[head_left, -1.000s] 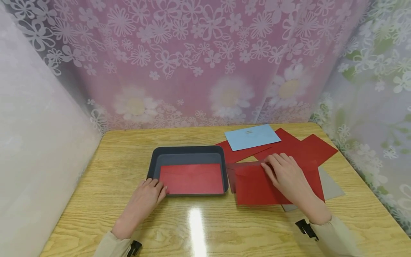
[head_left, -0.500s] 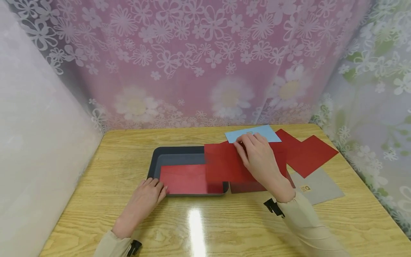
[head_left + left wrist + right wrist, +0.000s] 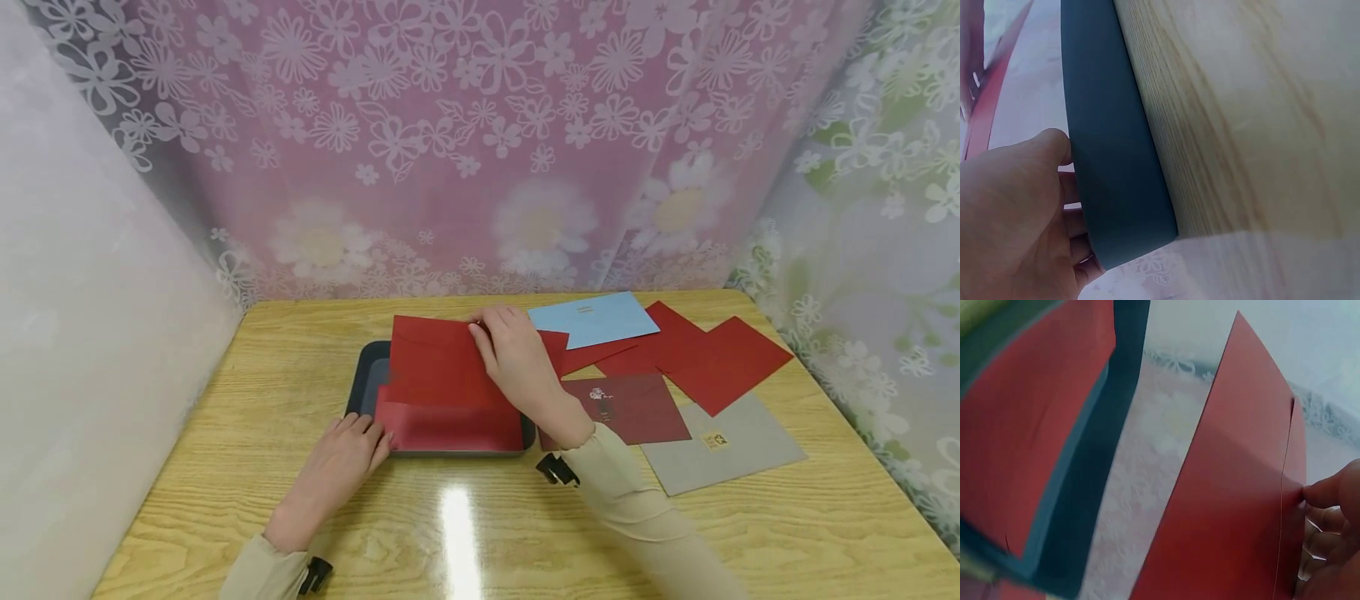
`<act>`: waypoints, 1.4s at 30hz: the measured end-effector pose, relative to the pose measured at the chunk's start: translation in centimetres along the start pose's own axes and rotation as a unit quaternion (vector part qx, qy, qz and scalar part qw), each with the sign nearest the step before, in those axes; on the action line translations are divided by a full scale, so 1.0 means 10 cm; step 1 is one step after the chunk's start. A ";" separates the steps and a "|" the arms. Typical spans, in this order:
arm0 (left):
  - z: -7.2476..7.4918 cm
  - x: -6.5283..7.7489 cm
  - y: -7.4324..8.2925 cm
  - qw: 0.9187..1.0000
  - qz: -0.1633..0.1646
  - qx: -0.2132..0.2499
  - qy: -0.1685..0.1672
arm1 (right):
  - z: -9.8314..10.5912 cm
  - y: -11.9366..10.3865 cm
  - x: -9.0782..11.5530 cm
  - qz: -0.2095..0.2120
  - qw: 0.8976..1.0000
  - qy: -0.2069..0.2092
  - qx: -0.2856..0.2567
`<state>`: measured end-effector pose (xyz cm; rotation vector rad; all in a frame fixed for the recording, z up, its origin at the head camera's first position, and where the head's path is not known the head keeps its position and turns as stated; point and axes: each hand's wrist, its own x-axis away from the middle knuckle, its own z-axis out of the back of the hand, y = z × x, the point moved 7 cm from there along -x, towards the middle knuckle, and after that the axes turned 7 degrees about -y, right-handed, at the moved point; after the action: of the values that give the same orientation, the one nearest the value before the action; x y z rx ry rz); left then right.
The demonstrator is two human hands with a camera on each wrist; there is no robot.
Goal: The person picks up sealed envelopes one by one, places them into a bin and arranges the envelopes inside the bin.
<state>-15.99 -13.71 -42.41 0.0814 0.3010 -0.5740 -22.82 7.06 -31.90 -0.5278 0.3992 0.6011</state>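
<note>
My right hand (image 3: 519, 360) pinches a red envelope (image 3: 435, 360) by its top edge. The envelope hangs over the dark grey rectangular tray (image 3: 367, 367). In the right wrist view, thumb and fingers hold the held envelope (image 3: 1229, 469) along its flap side, apart from the tray wall (image 3: 1094, 481). Another red envelope (image 3: 457, 432) lies in the tray, partly covered by the held one in the head view. My left hand (image 3: 341, 458) grips the tray's near left corner. The left wrist view shows its thumb on one face of the tray wall (image 3: 1113, 150), fingers behind.
Right of the tray lie a dark red envelope (image 3: 637, 412) with a printed emblem, a grey envelope (image 3: 742, 446) with a gold mark, a light blue envelope (image 3: 600, 321) and several red envelopes (image 3: 727, 362). All rest on the wooden table (image 3: 300, 350), before a flowered curtain (image 3: 450, 208).
My right hand has carried the red envelope leftward from the pile at right to over the tray, uncovering the dark red and grey envelopes. My left hand has stayed at the tray corner.
</note>
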 end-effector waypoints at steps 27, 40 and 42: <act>-0.04 -0.01 -0.01 1.000 0.007 0.006 -0.009 | -0.96 0.15 0.14 -0.046 0.983 -0.173 0.037; -0.03 -0.01 -0.02 1.000 0.010 0.001 -0.017 | -1.11 0.11 0.29 -0.033 0.948 -0.287 0.131; -0.03 -0.01 -0.02 1.000 0.007 0.001 -0.017 | -1.06 0.11 0.31 -0.026 0.949 -0.284 0.135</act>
<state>-16.24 -13.80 -42.70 0.0746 0.2666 -0.5611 -23.24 3.06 -42.22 -0.0882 -0.0814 0.6064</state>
